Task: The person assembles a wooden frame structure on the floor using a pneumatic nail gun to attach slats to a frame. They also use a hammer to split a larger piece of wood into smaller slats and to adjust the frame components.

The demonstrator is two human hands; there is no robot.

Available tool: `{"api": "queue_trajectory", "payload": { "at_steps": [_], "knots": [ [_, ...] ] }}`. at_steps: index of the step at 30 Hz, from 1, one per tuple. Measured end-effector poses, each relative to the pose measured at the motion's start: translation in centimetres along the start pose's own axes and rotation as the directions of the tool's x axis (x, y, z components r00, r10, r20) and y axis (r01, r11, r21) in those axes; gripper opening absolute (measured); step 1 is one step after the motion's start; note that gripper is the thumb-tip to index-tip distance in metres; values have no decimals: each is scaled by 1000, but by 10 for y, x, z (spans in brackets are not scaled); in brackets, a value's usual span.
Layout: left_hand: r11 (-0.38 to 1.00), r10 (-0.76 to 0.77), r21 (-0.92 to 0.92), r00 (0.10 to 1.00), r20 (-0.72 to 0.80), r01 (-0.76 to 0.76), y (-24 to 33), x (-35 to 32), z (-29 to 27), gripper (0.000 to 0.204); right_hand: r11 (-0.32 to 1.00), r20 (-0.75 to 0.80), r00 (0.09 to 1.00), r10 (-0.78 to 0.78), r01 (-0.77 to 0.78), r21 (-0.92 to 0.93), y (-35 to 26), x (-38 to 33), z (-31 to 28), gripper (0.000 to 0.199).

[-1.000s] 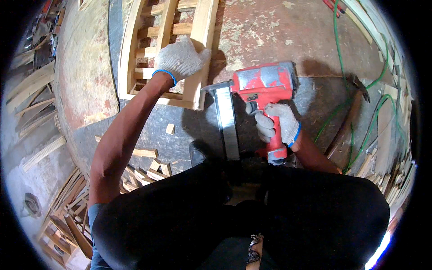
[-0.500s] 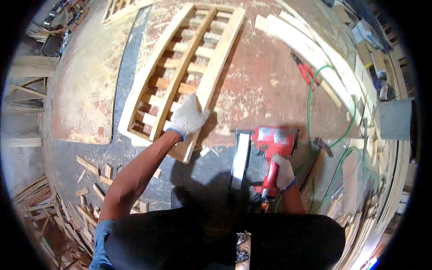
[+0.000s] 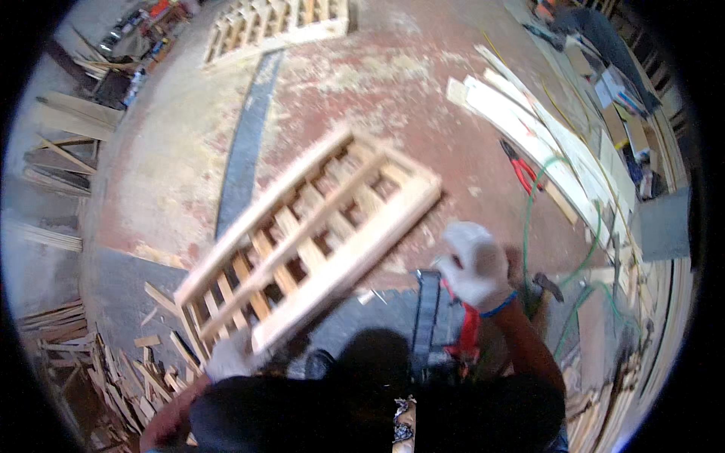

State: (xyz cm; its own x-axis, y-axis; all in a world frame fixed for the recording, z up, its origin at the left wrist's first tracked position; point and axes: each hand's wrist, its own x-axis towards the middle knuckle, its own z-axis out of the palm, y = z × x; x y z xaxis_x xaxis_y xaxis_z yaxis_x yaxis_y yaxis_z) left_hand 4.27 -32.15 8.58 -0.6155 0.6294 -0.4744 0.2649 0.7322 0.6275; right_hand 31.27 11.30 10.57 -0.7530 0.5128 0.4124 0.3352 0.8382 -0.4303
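A slatted wooden frame (image 3: 317,234) is tilted up off the floor, running diagonally from lower left to upper right. My left hand (image 3: 229,356), in a white glove, grips its near lower end. My right hand (image 3: 474,260), also in a white glove, is raised beside the frame's right side, blurred, holding nothing and apart from the wood. Below it, a red nail gun (image 3: 468,332) with a black magazine (image 3: 428,317) lies on the floor in front of my body.
Another slatted frame (image 3: 279,23) lies at the far top. Long pale planks (image 3: 529,128) curve along the right, with red pliers (image 3: 521,170), a green hose (image 3: 529,219) and a hammer (image 3: 547,285). Wood offcuts (image 3: 113,362) pile at lower left.
My right hand has let go of the nail gun, which now lies on the floor, and has risen. My left hand has lifted and swung the frame up off the floor.
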Motion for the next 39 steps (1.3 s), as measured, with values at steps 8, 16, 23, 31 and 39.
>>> {"api": "queue_trajectory", "payload": {
  "at_steps": [8,16,23,31,39],
  "knots": [
    [750,-508,553,851,131,363,18,-47,-24,49,910,390,836,-385,413,13,-44,100,46,36],
    [789,-446,552,869,215,269,42,-43,-34,52,939,680,709,-186,331,-88,-20,84,52,41],
    [850,249,329,865,436,-411,71,28,-89,58,957,701,713,7,198,-212,6,77,3,22],
    [212,761,964,646,-59,-161,222,289,-178,42,792,508,862,8,-315,522,-108,42,-21,27],
    [721,563,450,824,61,-526,175,227,25,61,975,430,902,19,-112,192,-31,-76,-5,23]
  ]
}}
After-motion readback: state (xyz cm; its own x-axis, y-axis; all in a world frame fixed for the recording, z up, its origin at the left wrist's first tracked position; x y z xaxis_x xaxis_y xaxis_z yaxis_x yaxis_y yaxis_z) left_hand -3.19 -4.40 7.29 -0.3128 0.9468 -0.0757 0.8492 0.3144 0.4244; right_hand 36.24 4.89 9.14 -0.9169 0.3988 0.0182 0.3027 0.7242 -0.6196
